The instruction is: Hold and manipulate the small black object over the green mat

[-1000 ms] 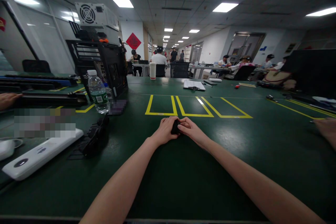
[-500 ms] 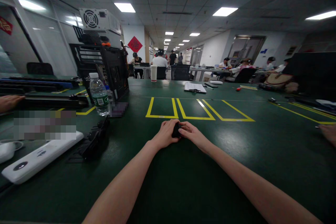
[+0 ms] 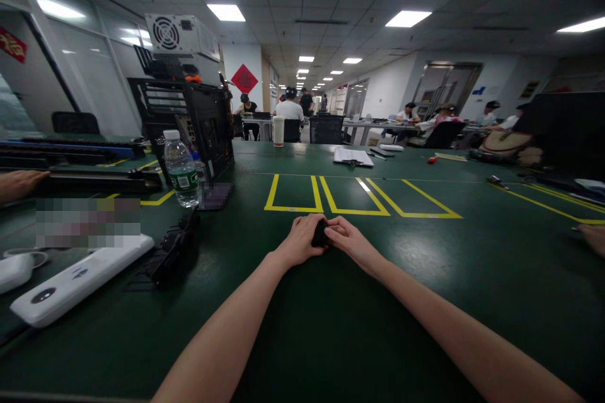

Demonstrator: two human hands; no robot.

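Observation:
Both of my hands meet over the dark green table [image 3: 331, 327], just in front of the yellow tape outlines [image 3: 295, 209]. Between them is a small black object [image 3: 319, 233], mostly covered by fingers, so its kind does not show. My left hand [image 3: 302, 239] is wrapped round its left side, thumb low in front. From the right, my right hand [image 3: 348, 239] pinches at its edge with thumb and fingers together.
To the left stand a water bottle [image 3: 181, 170] and an open black computer case [image 3: 208, 119] topped by a power supply [image 3: 177, 34]. A white elongated device [image 3: 80, 283] and black cables [image 3: 172, 249] lie nearer. Farther back are a clipboard [image 3: 353, 157] and a cup [image 3: 278, 132]. Other people's hands show at both sides.
My view has shifted slightly, moving the scene a little to the right. Both hands keep nearly the same hold on the black object.

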